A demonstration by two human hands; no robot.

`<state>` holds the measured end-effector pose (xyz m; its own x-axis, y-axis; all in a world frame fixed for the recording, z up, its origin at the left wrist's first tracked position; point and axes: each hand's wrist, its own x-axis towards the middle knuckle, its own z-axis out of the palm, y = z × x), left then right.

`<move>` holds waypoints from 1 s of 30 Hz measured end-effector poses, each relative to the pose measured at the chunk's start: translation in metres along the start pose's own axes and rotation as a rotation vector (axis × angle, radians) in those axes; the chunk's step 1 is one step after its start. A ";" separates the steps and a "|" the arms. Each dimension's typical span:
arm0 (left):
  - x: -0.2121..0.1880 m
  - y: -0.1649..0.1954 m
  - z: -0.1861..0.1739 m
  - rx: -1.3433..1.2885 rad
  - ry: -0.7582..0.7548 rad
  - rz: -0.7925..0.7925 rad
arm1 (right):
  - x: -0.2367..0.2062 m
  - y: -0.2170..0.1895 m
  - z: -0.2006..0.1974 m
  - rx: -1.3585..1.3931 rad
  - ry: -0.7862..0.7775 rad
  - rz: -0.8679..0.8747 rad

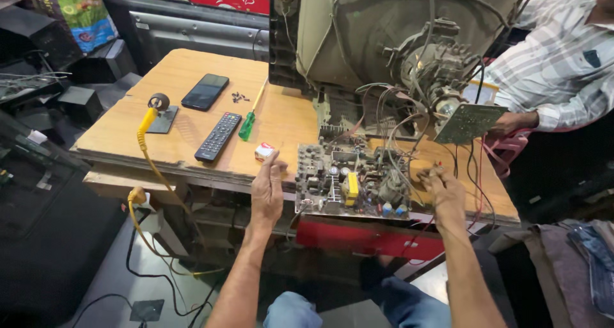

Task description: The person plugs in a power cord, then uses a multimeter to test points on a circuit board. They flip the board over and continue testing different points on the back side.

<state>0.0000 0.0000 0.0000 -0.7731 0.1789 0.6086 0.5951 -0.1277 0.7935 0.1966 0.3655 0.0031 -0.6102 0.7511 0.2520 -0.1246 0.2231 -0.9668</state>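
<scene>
A grey circuit board (348,181) crowded with components and a yellow part lies at the front edge of a wooden table (185,97). My left hand (267,190) rests at the board's left edge, fingers apart, close to a small red and white box (263,151). My right hand (442,188) is at the board's right edge, fingers curled among thin wires. Behind the board stands an opened picture-tube television (390,40), its wires running down to the board.
On the table lie a black remote (218,136), a green-handled screwdriver (248,124), a dark phone (204,91), small screws (239,97) and a yellow-handled soldering iron (148,120) on a stand. A person in a checked shirt (563,59) sits at the right, holding a small green board (468,122).
</scene>
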 end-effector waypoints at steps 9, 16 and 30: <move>-0.003 -0.012 0.007 0.021 -0.009 0.035 | 0.030 0.003 0.021 -0.030 0.093 0.008; -0.003 -0.024 0.023 -0.015 0.027 0.006 | 0.026 0.001 0.009 -0.138 -0.047 -0.148; -0.006 -0.031 0.014 0.104 0.058 0.115 | 0.012 -0.012 0.027 -0.053 -0.073 -0.070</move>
<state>-0.0107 0.0164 -0.0287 -0.7081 0.1118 0.6972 0.6976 -0.0420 0.7153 0.1695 0.3551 0.0165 -0.6571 0.6855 0.3135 -0.1285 0.3079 -0.9427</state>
